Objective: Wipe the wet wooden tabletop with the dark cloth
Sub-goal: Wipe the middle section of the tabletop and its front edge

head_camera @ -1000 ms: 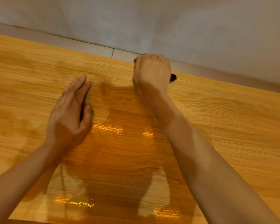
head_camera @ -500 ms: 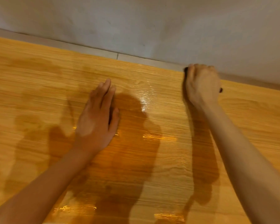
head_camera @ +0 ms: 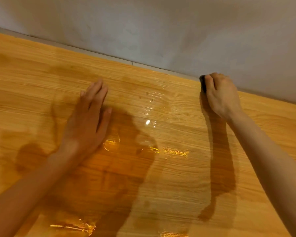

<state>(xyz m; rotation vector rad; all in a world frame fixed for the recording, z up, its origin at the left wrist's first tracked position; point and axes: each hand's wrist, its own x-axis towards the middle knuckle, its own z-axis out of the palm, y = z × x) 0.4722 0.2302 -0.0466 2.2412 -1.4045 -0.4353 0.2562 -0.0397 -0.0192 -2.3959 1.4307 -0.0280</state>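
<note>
Grey plaster wall runs along the far edge of the wooden tabletop, with a pale skirting strip where the two meet. Tabletop is light wood grain with a glossy finish. A wet sheen with bright glare spots covers the middle, and more glare patches sit near the near edge. Darker damp-looking patches show toward the left side; some of those are shadow from the arms, and the two are hard to tell apart.

Right hand is at the far edge, right of centre, nearly touching the skirting. Fingers are curled down over the dark cloth and clamp it against the wood. Only a small dark sliver of cloth shows at the hand's left side; the rest is hidden under the palm. The right forearm runs back to the lower right corner of the view.

Left hand lies flat on the tabletop, left of centre and well apart from the right hand. Fingers are straight and close together, thumb out to the side, palm down on the wood, holding nothing. It rests just left of the wet sheen.

The view is slightly motion-blurred.
</note>
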